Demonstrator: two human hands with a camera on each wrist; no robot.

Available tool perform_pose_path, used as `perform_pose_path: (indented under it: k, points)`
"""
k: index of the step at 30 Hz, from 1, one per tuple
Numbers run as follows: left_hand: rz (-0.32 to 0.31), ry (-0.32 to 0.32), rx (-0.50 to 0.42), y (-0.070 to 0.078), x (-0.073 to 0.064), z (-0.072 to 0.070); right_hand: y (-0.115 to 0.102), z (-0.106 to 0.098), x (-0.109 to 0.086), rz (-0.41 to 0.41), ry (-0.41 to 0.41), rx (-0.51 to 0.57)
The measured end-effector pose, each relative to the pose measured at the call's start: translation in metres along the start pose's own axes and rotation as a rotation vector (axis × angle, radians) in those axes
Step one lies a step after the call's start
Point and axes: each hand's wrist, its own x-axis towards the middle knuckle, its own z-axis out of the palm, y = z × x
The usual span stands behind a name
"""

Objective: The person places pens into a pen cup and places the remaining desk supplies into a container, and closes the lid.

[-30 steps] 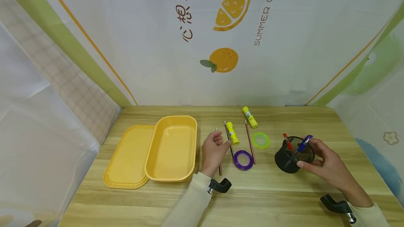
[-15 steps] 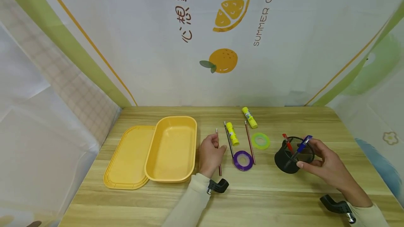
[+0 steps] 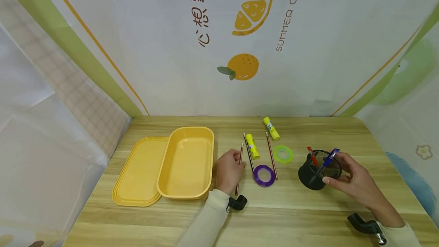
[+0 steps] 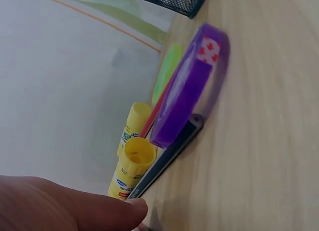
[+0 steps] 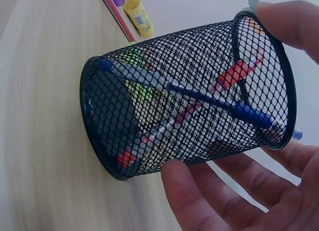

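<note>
My left hand pinches a red pencil between thumb and fingers, right of the yellow box; in the left wrist view the thumb hides most of it. My right hand grips a black mesh pen holder near its rim, thumb on one side and fingers on the other. Inside it, a blue pen and a red pen cross. A dark pencil and a yellow glue stick lie just right of the left hand, with a purple tape roll close by.
An open yellow box overlaps its flat yellow lid on the left. Between the hands lie another red pencil and a green tape roll. A second glue stick lies farther back, near the white curtain.
The left hand has drawn back slightly and taken hold of the red pencil, whose top has swung right and lower end left. The right hand and pen holder have stayed in place.
</note>
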Motion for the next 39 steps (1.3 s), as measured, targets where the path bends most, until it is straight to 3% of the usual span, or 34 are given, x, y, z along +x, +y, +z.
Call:
perform_pose_path:
  k: [5, 17, 23, 29, 39]
  points:
    - [0.049, 0.009, 0.057, -0.001, -0.001, 0.000, 0.000, 0.002, -0.001, -0.002, 0.003, -0.014]
    - [0.012, -0.026, 0.128, 0.002, -0.001, -0.003, 0.000, 0.003, -0.002, 0.016, -0.001, -0.025]
    - [0.021, -0.033, 0.084, 0.003, -0.001, -0.006, 0.000, 0.003, -0.002, 0.014, 0.000, -0.020]
    - [-0.013, -0.071, -0.016, 0.003, 0.002, -0.009, -0.001, 0.003, -0.002, 0.011, -0.001, -0.015]
    - [-0.062, -0.109, -0.064, 0.005, 0.004, -0.010, 0.000, 0.000, 0.000, 0.008, 0.003, -0.006]
